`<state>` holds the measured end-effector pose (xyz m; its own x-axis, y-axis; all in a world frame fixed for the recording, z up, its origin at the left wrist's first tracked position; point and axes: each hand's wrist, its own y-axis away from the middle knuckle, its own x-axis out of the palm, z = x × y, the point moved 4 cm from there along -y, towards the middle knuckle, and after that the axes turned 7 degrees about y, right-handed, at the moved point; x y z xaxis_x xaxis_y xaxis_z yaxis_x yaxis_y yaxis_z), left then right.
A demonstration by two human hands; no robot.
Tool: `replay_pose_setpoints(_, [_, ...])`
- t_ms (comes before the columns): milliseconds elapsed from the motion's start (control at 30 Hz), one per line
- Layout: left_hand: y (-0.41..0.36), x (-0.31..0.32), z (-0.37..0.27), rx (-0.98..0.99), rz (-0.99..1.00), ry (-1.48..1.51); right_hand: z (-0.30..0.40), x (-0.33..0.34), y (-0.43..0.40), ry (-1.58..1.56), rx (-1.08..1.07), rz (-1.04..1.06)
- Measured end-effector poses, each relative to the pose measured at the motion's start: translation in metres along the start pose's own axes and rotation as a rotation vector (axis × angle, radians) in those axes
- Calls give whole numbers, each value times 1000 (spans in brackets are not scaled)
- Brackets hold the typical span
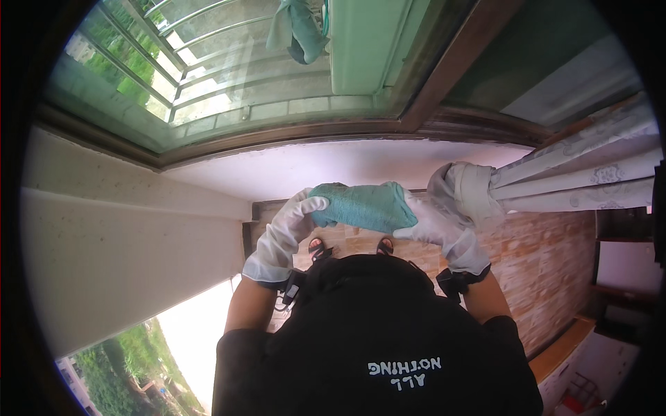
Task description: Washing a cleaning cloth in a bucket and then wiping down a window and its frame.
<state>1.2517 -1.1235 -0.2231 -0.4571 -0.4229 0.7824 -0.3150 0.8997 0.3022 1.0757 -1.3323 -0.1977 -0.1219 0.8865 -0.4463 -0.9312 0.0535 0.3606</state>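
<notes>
A teal terry cloth [361,207], folded into a thick pad, is held out in front of my body between both hands. My left hand [307,209], in a loose white glove, grips one end with its thumb on top. At the other end my right hand [424,223], gloved the same way, has its fingers along the edge and the thumb below. The undersides of the cloth and some fingers are hidden. Just past the cloth is the white windowsill [312,161], under a sliding window with a brown frame [291,130].
A tied patterned curtain [572,177] hangs close to my right hand. Through the glass pane [250,78] show metal railings and a hanging cloth [302,31]. A white wall [130,249] stands at the left. Below is a wood-look floor [541,265], with wooden furniture [564,346] at the right.
</notes>
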Motion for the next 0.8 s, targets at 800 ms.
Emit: replay_pose_setpoints(800, [-21,64,-84,456,-281,-367,96,-17,-30,-476,-268,3])
